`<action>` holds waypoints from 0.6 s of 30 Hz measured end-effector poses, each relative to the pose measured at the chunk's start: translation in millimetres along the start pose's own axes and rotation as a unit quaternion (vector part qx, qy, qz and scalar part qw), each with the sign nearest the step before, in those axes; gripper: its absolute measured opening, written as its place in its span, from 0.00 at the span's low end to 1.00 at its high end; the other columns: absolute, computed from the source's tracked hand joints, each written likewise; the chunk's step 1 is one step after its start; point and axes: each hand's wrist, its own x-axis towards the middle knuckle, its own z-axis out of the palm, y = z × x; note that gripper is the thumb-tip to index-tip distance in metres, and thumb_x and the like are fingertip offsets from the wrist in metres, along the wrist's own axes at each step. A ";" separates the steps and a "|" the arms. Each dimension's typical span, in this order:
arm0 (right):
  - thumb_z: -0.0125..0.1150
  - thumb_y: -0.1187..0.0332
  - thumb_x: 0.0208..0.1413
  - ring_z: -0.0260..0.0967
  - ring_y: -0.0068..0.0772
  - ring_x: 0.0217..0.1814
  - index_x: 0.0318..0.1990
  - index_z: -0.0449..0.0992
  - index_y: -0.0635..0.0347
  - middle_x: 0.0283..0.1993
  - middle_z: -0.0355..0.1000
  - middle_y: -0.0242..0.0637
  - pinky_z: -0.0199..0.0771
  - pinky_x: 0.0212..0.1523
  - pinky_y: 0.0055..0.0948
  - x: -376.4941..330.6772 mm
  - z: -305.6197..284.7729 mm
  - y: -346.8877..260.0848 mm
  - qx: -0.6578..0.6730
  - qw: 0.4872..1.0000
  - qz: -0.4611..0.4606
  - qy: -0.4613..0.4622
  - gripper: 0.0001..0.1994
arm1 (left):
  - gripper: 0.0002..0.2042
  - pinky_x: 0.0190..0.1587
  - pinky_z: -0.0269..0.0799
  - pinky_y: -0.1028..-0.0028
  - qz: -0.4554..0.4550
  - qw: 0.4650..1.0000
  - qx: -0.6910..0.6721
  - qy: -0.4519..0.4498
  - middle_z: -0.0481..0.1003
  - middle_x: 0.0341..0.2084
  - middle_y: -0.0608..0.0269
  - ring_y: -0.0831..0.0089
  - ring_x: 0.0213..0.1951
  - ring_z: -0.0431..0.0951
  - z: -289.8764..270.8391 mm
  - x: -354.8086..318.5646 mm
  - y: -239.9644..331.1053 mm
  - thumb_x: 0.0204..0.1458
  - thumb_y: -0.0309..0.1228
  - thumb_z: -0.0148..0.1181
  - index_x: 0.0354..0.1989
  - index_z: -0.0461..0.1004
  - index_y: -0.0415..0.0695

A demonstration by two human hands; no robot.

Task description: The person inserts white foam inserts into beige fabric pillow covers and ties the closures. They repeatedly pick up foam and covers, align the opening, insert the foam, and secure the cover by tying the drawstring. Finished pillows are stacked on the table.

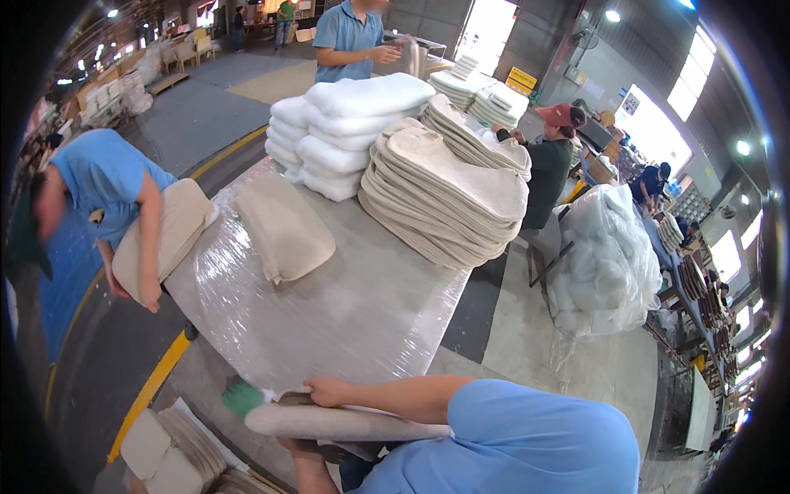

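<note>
A beige fabric cushion (350, 423) lies across the front of my body, seen nearly edge-on. My right hand (327, 392) is closed on its far upper edge, the arm reaching in from the right. Below the cushion, my left hand (301, 449) grips its near side, with the fingers partly hidden. A green piece (243, 398) shows at the cushion's left end; what it is I cannot make out. Beyond, a plump beige cushion (284, 230) rests on the plastic-wrapped table (362, 321).
White padding (362, 95) and beige covers (444, 185) are stacked at the table's far side. A co-worker (107, 181) on the left bends over another beige cushion. Flat beige pieces (169, 453) stand low at left. A bagged white bundle (605, 259) sits to the right.
</note>
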 end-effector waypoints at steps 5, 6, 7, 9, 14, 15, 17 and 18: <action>0.49 0.72 0.55 0.71 0.62 0.61 0.57 0.77 0.60 0.55 0.76 0.59 0.69 0.61 0.49 2.0 -8.0 18.3 0.040 0.998 0.001 0.048 0.22 | 0.32 0.67 0.63 0.49 -0.089 0.982 -0.078 0.147 0.66 0.64 0.52 0.52 0.64 0.67 51.5 -69.2 -42.7 0.64 0.57 0.46 0.69 0.62 0.48; 0.49 0.72 0.56 0.71 0.62 0.61 0.58 0.76 0.59 0.56 0.76 0.59 0.69 0.61 0.48 2.0 -10.1 18.9 0.032 0.998 -0.002 0.050 0.22 | 0.32 0.69 0.60 0.49 -0.133 0.974 -0.130 0.132 0.64 0.66 0.54 0.53 0.67 0.64 61.5 -85.7 -51.4 0.64 0.56 0.47 0.71 0.60 0.49; 0.49 0.71 0.57 0.71 0.61 0.61 0.59 0.76 0.59 0.56 0.76 0.58 0.69 0.61 0.48 2.7 -11.2 18.8 0.023 0.998 -0.004 0.051 0.22 | 0.32 0.69 0.60 0.48 -0.179 0.958 -0.149 0.165 0.66 0.65 0.54 0.53 0.66 0.65 71.1 -91.3 -56.7 0.64 0.56 0.47 0.70 0.61 0.47; 0.49 0.69 0.58 0.72 0.60 0.60 0.59 0.76 0.60 0.57 0.76 0.58 0.69 0.60 0.48 6.6 -7.8 29.3 0.026 0.998 0.002 0.054 0.22 | 0.32 0.70 0.58 0.48 -0.277 0.913 -0.188 0.235 0.69 0.62 0.54 0.54 0.65 0.66 92.9 -108.2 -56.5 0.65 0.55 0.45 0.70 0.62 0.45; 0.43 0.25 0.58 0.75 0.57 0.60 0.52 0.82 0.64 0.56 0.77 0.58 0.71 0.60 0.48 20.0 -4.9 12.5 -0.039 0.994 0.070 -0.077 0.46 | 0.25 0.67 0.64 0.54 -0.124 0.937 -0.260 0.199 0.71 0.61 0.54 0.54 0.60 0.70 62.5 -80.5 -86.1 0.66 0.45 0.53 0.66 0.66 0.44; 0.45 0.27 0.59 0.77 0.56 0.57 0.52 0.82 0.64 0.53 0.79 0.57 0.73 0.58 0.47 18.1 -8.0 24.8 -0.051 0.993 0.057 -0.088 0.43 | 0.31 0.66 0.64 0.55 -0.103 0.945 -0.152 0.269 0.71 0.60 0.55 0.53 0.61 0.69 64.8 -72.7 -99.4 0.64 0.51 0.56 0.68 0.64 0.42; 0.53 0.36 0.62 0.79 0.53 0.55 0.50 0.83 0.65 0.49 0.80 0.57 0.75 0.55 0.45 9.1 -7.5 11.7 -0.007 0.991 0.096 -0.092 0.36 | 0.36 0.65 0.64 0.56 -0.106 0.891 -0.136 0.420 0.67 0.66 0.49 0.54 0.63 0.69 59.3 -66.1 -95.3 0.65 0.52 0.54 0.70 0.60 0.33; 0.55 0.38 0.62 0.80 0.53 0.53 0.49 0.83 0.67 0.47 0.81 0.58 0.76 0.53 0.45 11.4 -12.6 31.7 0.022 0.992 0.110 -0.059 0.34 | 0.36 0.64 0.65 0.57 -0.148 0.870 -0.120 0.455 0.68 0.66 0.47 0.53 0.63 0.70 83.8 -57.7 -87.7 0.66 0.52 0.52 0.69 0.61 0.30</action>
